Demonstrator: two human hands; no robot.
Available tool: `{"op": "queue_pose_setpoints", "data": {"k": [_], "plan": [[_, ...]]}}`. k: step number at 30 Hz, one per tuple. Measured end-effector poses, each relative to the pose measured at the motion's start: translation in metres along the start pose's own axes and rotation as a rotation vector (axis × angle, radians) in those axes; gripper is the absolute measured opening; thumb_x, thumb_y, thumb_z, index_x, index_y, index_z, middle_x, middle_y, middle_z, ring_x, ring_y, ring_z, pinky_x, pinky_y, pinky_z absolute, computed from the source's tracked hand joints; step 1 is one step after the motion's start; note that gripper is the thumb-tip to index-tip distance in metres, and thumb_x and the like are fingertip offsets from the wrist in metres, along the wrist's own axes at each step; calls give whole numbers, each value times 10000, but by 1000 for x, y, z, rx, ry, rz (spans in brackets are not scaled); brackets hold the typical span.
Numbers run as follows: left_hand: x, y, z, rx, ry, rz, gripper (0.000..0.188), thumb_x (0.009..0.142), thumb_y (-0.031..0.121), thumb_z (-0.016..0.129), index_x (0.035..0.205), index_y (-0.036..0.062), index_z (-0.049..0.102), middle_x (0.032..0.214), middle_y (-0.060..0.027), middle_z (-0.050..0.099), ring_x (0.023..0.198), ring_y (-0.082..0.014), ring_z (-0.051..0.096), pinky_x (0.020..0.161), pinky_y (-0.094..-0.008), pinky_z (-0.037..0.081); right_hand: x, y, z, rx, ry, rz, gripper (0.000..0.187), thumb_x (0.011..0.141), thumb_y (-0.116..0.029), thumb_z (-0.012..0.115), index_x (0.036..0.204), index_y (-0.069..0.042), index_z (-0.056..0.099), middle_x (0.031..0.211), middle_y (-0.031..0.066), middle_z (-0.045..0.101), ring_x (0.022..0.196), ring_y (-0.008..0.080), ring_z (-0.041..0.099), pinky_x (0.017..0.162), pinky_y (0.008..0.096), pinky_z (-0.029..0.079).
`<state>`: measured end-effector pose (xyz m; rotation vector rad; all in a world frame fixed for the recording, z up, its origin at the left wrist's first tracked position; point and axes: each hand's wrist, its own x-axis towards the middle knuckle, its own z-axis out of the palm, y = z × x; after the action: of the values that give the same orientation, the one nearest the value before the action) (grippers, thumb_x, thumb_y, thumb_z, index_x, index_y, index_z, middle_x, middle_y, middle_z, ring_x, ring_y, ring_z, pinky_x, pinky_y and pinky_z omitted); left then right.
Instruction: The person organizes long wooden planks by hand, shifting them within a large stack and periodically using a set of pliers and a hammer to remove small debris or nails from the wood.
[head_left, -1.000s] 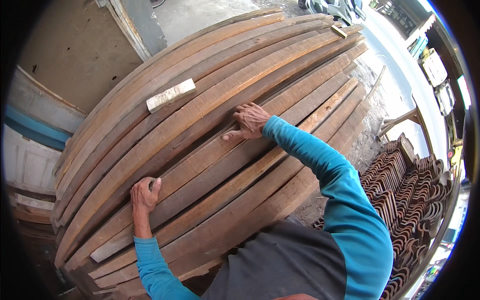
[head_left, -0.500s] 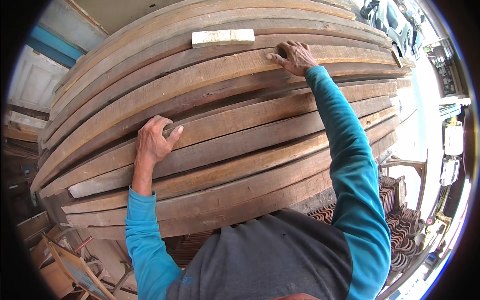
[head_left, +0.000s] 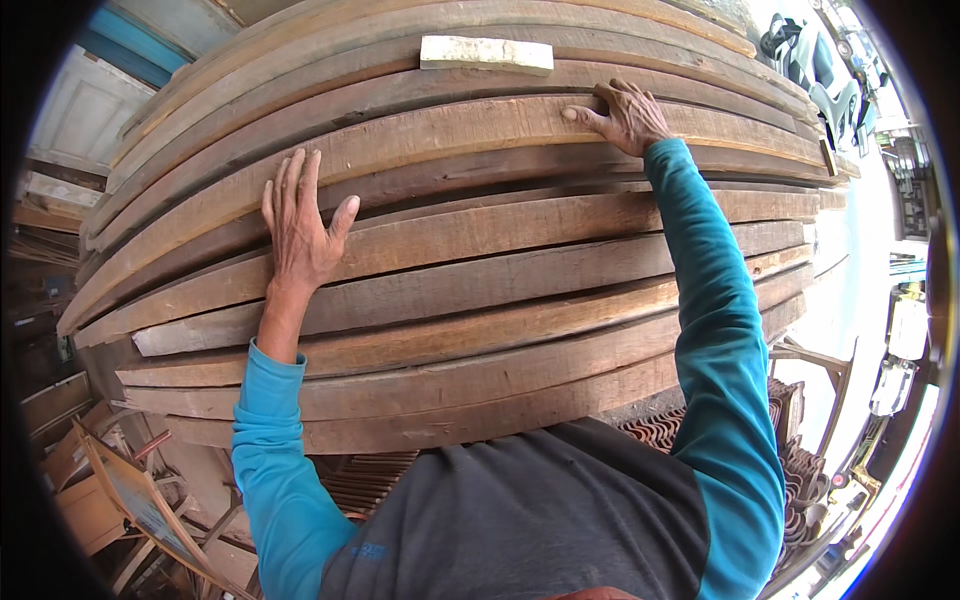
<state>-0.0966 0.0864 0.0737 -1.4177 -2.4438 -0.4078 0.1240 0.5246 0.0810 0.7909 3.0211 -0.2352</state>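
Note:
Several long wooden planks lie side by side across the view, running left to right. My right hand point(head_left: 630, 122) rests on a lighter brown plank point(head_left: 450, 120), its fingers bent over the far edge and its thumb along the top. My left hand point(head_left: 305, 235) is open, fingers stretched forward and thumb apart. It lies over a darker plank point(head_left: 430, 183) and the nearer plank point(head_left: 500, 228), with its fingertips by the lighter plank. Whether its palm touches the wood I cannot tell. A short whitish wooden block point(head_left: 487, 55) lies on the planks farther back.
Stacked curved reddish-brown roof tiles point(head_left: 795, 420) stand at the lower right, beside a wooden frame point(head_left: 840, 375). A framed panel point(head_left: 140, 495) leans among clutter at the lower left. A white panelled door point(head_left: 85, 110) is at the upper left. A motorcycle point(head_left: 820, 70) stands at the far right.
My left hand has let go of the nearer plank's edge, straightened its fingers and reached forward. My right hand keeps its place on the lighter plank. The view has shifted slightly.

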Motion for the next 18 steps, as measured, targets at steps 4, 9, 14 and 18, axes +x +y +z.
{"op": "queue_pose_setpoints", "data": {"k": [4,9,14,18], "plan": [[37,-23,-5,-34,18,-71,641,1011,624,542,1283,53,645,1289,-156,614,1239,-339,566,1113,-558,335,-6,-4,-1,-16,24,0,1003,839,-899,498,1169,28,693,1162,238,663,1177,384,610,1061,508,421],[44,-42,6,11,-12,-123,682,989,679,537,1201,51,701,1113,-160,659,1104,-332,607,1029,-539,384,-24,-9,0,-3,41,8,970,845,-875,518,1161,27,690,1163,233,642,1200,371,577,1067,502,405],[58,-48,4,82,-152,-144,653,966,638,597,1090,12,729,1013,-141,672,991,-330,603,971,-507,386,-31,-7,11,-19,209,-43,860,862,-824,568,1045,8,681,1089,192,637,1144,349,594,1017,497,419],[50,-53,16,32,-38,-61,667,954,637,616,1073,-11,723,1028,-148,668,982,-339,588,933,-520,408,-30,-13,2,-12,155,-19,777,869,-760,621,993,6,668,1066,188,639,1102,356,603,993,483,431]]}}
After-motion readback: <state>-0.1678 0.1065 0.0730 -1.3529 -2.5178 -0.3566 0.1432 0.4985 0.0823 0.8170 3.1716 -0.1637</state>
